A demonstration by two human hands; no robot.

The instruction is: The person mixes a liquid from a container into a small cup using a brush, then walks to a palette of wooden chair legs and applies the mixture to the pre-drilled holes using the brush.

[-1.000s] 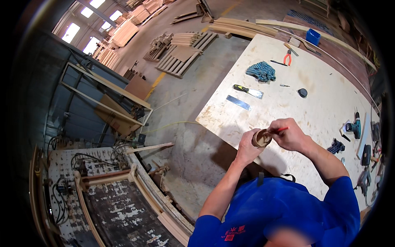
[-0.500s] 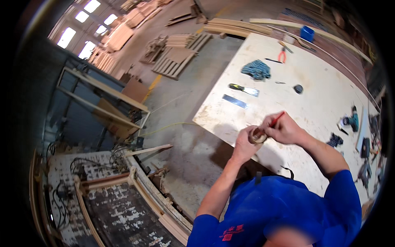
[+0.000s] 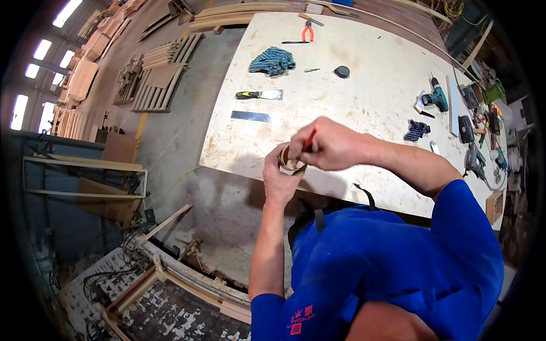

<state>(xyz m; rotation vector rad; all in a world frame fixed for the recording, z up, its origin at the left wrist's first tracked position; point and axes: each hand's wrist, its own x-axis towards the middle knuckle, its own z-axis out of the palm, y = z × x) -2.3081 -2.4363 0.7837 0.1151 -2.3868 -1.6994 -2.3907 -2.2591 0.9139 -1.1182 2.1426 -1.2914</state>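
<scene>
My left hand [image 3: 279, 181] is wrapped round a small round open container [image 3: 291, 164], brownish inside, near the table's front edge. Over its mouth, my right hand [image 3: 333, 144] is closed on a thin red-handled tool [image 3: 310, 138]; its working end is hidden by my fingers and the container. Beyond the hands lie a flat metal scraper blade [image 3: 251, 116] and a putty knife [image 3: 259, 95] with a black and yellow handle. Farther back on the pale tabletop [image 3: 364, 79] are a striped blue cloth [image 3: 272, 61], a round dark tin [image 3: 342, 71] and red-handled pliers [image 3: 307, 32].
To the right lie a green cordless drill [image 3: 435, 98], a dark striped cloth [image 3: 417, 130] and several power tools. A wooden frame [image 3: 139, 287] rests on a paint-flecked bench at lower left. Wooden pallets [image 3: 165, 79] stand on the floor, and a yellow cable [image 3: 173, 184] crosses it.
The view has turned and shifted, so the table sits farther left in the picture. My hands still hold the container and the red-handled tool close together; the right wrist has turned slightly.
</scene>
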